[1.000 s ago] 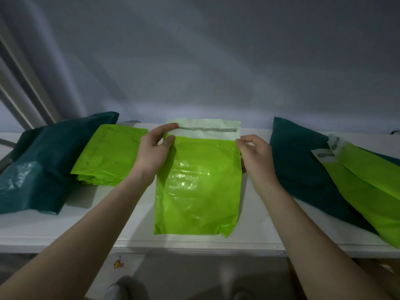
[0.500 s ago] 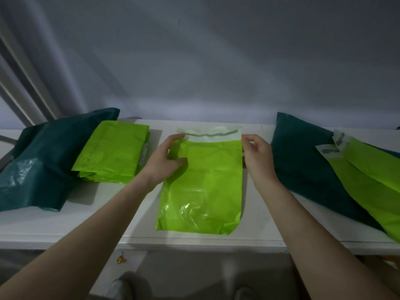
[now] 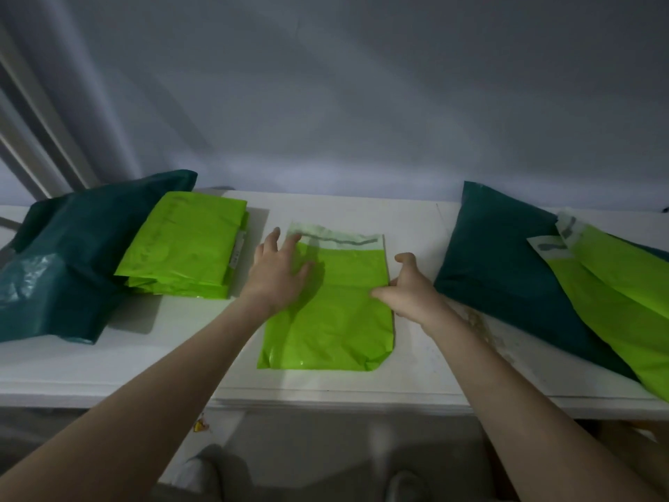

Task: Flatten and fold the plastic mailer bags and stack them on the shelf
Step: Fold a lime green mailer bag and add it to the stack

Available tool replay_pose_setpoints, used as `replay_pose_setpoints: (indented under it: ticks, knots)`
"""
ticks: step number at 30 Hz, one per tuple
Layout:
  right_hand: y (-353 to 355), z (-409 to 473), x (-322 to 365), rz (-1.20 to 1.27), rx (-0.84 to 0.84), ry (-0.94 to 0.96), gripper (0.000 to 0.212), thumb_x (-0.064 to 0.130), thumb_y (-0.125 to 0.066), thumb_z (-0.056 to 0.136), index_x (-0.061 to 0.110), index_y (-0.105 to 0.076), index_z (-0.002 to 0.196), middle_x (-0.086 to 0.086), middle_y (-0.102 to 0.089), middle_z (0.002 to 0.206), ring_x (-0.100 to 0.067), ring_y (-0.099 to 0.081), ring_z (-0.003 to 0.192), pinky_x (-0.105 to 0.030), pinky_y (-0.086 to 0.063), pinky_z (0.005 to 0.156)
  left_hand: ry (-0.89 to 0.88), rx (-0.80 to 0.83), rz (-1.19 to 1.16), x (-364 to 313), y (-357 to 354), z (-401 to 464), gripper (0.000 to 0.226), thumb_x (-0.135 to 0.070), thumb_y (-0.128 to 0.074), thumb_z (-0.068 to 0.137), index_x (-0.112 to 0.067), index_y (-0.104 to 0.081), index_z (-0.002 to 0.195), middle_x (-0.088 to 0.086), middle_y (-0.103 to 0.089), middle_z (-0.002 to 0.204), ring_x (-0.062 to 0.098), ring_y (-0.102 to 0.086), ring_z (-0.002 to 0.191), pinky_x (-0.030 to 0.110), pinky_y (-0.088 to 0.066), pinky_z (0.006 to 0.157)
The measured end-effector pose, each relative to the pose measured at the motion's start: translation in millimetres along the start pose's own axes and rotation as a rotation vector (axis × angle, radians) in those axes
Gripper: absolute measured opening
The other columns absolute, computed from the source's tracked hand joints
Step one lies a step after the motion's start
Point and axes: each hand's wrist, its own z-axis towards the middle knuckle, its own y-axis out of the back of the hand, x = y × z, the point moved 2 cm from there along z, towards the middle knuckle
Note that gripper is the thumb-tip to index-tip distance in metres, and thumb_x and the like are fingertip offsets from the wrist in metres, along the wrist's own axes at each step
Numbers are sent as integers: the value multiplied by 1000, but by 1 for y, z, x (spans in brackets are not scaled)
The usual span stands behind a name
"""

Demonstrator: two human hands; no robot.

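Note:
A lime green mailer bag point(image 3: 336, 320) lies flat on the white shelf point(image 3: 144, 360), its white adhesive flap at the far end. My left hand point(image 3: 277, 275) presses on the bag's upper left part with fingers spread and straight. My right hand point(image 3: 412, 295) sits at the bag's right edge, its thumb lying on the plastic and its fingers loosely curled above it. A stack of folded lime green bags point(image 3: 188, 248) rests to the left of the flat bag.
A crumpled dark green bag point(image 3: 72, 255) lies at the far left. On the right a dark green bag point(image 3: 499, 255) lies under unfolded lime green bags point(image 3: 615, 302). A grey wall stands right behind the shelf. The shelf's front edge is near my forearms.
The bag has been laid flat on the shelf. My left hand went from pinching the top corner to pressing flat. My right hand let go of the top right corner and slid down the right edge.

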Motion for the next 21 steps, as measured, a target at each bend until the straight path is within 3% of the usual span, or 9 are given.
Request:
replay_pose_setpoints:
  ticks: [2, 5, 7, 10, 15, 19, 21]
  knots:
    - [-2, -3, 3, -70, -39, 31, 67, 20, -65, 82, 13, -26, 136, -13, -45, 120, -25, -51, 100, -26, -40, 65, -67, -38, 77, -3, 1, -5, 48, -28, -51, 92, -17, -40, 138, 12, -27, 149, 33, -28, 135, 40, -28, 110]
    - [-6, -7, 11, -286, -169, 156, 51, 20, -61, 83, 9, -39, 129, -15, -41, 124, -32, -41, 117, -32, -38, 87, -224, 1, 132, -14, 0, -17, 32, -28, -47, 94, -17, -57, 122, 7, -51, 128, 29, -46, 119, 41, -39, 99]
    - [-13, -11, 17, -336, -184, 280, 44, 19, -58, 84, 8, -46, 125, -14, -48, 124, -32, -42, 119, -35, -40, 96, -268, 79, 213, -17, -4, -27, 32, -31, -42, 95, -19, -58, 119, 4, -55, 122, 26, -47, 118, 40, -41, 97]
    - [-30, -20, 21, -372, -92, 355, 38, 23, -56, 86, 9, -50, 121, -10, -54, 122, -28, -47, 118, -38, -41, 97, -276, 154, 310, -15, -12, -41, 38, -36, -36, 97, -21, -48, 130, 2, -52, 127, 24, -46, 120, 37, -38, 97]
    - [-49, -30, 12, -661, 7, 392, 44, 32, -43, 94, 9, -41, 131, -9, -44, 133, -26, -37, 127, -39, -37, 101, -283, 163, 300, -9, -20, -44, 48, -39, -30, 97, -20, -35, 140, 2, -47, 136, 24, -43, 124, 34, -35, 100]
    - [-49, -24, 9, -619, 11, 433, 50, 32, -35, 99, 8, -30, 143, -9, -33, 149, -23, -30, 136, -32, -24, 111, -372, 191, 353, 2, -28, -40, 84, -59, 2, 78, -18, -28, 145, 2, -35, 148, 23, -36, 133, 34, -26, 111]
    - [-47, -21, 8, -591, 41, 452, 51, 31, -31, 101, 8, -25, 146, -8, -25, 154, -19, -24, 140, -26, -15, 112, -392, 208, 364, 7, -30, -37, 87, -60, 6, 76, -19, -20, 148, 0, -24, 154, 20, -24, 141, 37, -19, 115]
